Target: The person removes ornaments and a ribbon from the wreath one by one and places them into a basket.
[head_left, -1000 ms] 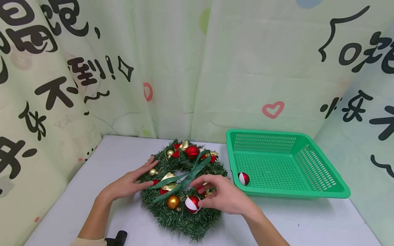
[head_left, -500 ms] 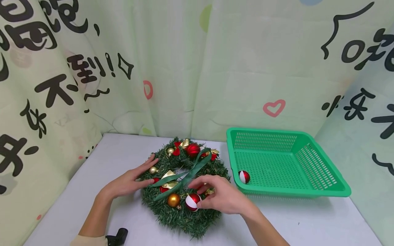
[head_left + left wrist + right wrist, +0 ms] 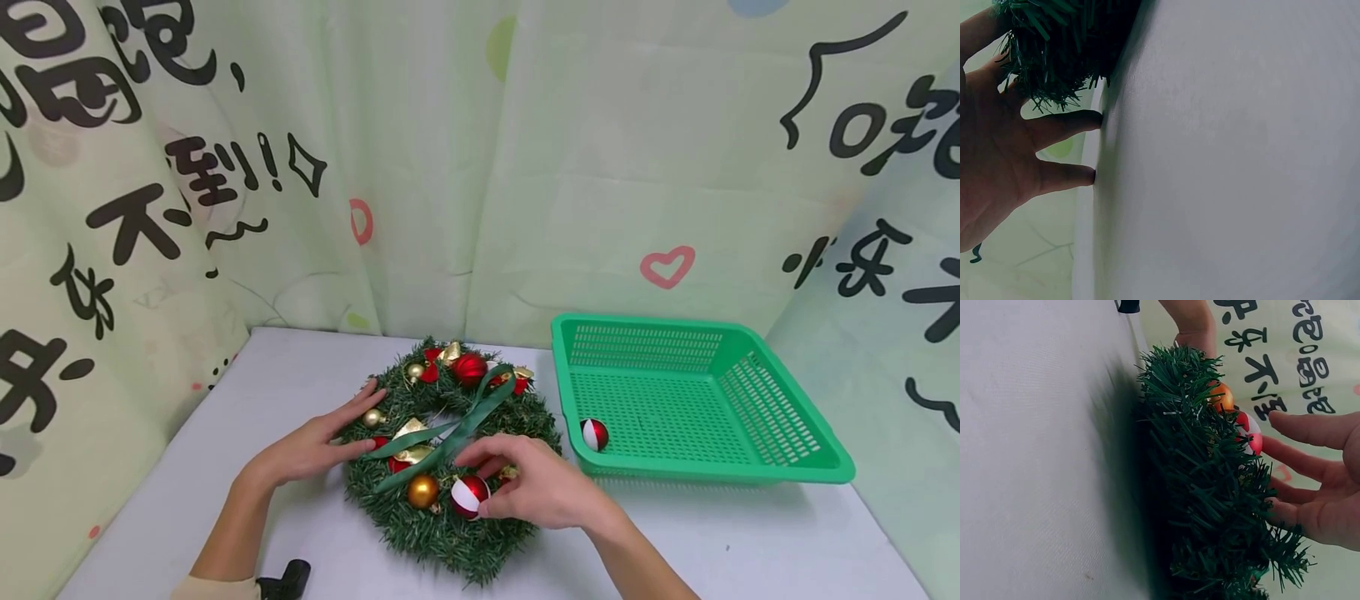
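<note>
A green Christmas wreath (image 3: 450, 542) lies on the white table, decorated with baubles, red and gold bows and a dark green ribbon (image 3: 465, 429). My left hand (image 3: 318, 442) rests against its left side with fingers spread; in the left wrist view, two fingertips of the left hand (image 3: 997, 150) touch the tabletop. My right hand (image 3: 536, 483) hovers at the wreath's lower right, thumb and fingers loosely bent beside a red and white bauble (image 3: 468, 497). In the right wrist view, the thumb of the right hand (image 3: 1329, 475) stands slightly apart from that bauble (image 3: 1252, 434).
A green plastic basket (image 3: 795, 477) stands right of the wreath, with another red and white bauble (image 3: 595, 434) in its near left corner. A gold bauble (image 3: 423, 492) sits on the wreath. Printed curtains (image 3: 585, 167) enclose the table at the back and sides.
My right hand has shifted slightly beside the red and white bauble, its fingers dipping a little lower. My left hand and the wreath stay in place.
</note>
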`<state>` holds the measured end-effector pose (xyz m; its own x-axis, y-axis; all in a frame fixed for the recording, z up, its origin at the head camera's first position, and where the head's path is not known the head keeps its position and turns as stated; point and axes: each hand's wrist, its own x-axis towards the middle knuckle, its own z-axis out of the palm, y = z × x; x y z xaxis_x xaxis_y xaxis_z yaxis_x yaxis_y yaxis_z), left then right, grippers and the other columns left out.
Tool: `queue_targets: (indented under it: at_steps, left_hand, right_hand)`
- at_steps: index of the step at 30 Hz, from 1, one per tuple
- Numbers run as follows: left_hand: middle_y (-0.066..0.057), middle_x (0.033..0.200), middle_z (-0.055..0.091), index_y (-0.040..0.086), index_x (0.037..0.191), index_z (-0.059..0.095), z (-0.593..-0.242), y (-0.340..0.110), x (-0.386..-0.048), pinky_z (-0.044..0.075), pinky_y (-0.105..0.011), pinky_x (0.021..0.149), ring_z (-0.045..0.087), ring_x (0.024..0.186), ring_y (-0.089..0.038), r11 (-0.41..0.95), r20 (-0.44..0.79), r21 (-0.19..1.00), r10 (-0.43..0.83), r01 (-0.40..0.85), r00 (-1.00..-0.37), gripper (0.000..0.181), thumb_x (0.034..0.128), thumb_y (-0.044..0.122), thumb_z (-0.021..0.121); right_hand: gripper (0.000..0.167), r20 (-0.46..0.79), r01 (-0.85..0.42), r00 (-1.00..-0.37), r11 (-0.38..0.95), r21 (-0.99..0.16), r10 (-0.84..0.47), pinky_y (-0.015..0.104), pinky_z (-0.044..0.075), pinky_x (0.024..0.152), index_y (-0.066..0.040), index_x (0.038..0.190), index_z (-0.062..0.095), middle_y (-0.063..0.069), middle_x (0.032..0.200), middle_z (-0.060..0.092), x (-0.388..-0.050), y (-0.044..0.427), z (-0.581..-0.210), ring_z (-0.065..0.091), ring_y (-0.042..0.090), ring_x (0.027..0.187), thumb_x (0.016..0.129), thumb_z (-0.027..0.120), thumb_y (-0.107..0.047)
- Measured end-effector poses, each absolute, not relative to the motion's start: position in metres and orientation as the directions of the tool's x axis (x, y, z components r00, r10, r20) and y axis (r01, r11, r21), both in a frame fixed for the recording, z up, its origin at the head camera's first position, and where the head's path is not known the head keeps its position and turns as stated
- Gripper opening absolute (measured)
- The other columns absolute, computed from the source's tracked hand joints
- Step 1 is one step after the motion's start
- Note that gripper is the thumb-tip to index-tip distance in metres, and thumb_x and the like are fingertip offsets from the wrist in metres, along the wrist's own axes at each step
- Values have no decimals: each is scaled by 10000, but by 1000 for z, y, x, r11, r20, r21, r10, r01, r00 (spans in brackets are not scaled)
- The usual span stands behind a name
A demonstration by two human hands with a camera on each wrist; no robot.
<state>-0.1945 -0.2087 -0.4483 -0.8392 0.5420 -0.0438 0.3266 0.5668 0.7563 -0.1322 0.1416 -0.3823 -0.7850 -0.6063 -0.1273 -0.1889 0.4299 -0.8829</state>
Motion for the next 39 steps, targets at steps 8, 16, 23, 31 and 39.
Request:
queue_targets:
  at_steps: [8, 16, 23, 31, 39]
  left_hand:
    - [-72, 1767, 46, 259, 1681, 231, -449, -209, -195, 270, -723, 1184, 184, 1575, -466, 568, -43, 754, 544, 329, -838, 753, 1052, 440, 604]
    - [-71, 1767, 46, 258, 1681, 231, -450, -210, -195, 262, -725, 1188, 181, 1577, -462, 569, -42, 753, 543, 331, -838, 756, 1051, 443, 605]
    - [-70, 1767, 46, 260, 1680, 233, -450, -209, -195, 260, -715, 1195, 177, 1579, -457, 560, -42, 761, 545, 327, -837, 753, 1051, 432, 608]
    - [-65, 1767, 47, 269, 1681, 229, -449, -209, -196, 271, -709, 1193, 192, 1575, -458, 567, -40, 755, 542, 329, -840, 753, 1051, 430, 609]
    - [-65, 1768, 47, 270, 1681, 228, -450, -209, -195, 266, -714, 1193, 189, 1577, -458, 561, -47, 764, 541, 319, -840, 754, 1050, 420, 613]
  right_hand:
    - [483, -127, -210, -781, 449, -869, -612, 230, 597, 826, -121, 1298, 697, 83, 1296, 669, -131, 140, -385, 665, 248, 1110, 848, 828, -2]
    - [469, -123, -236, -774, 463, -854, -621, 241, 601, 832, -122, 1299, 691, 61, 1265, 675, -130, 139, -385, 668, 240, 1107, 860, 822, -19]
    - [469, -136, -222, -775, 467, -856, -617, 254, 609, 846, -130, 1294, 697, 24, 1243, 672, -130, 137, -388, 673, 235, 1111, 858, 815, -2]
    - [467, -132, -227, -771, 463, -857, -623, 251, 609, 840, -140, 1281, 704, 17, 1231, 680, -131, 135, -389, 686, 223, 1105, 855, 814, 18]
    - [438, -118, -267, -777, 492, -829, -618, 208, 598, 805, -179, 1225, 735, -5, 1208, 676, -130, 133, -393, 690, 181, 1067, 846, 824, 23]
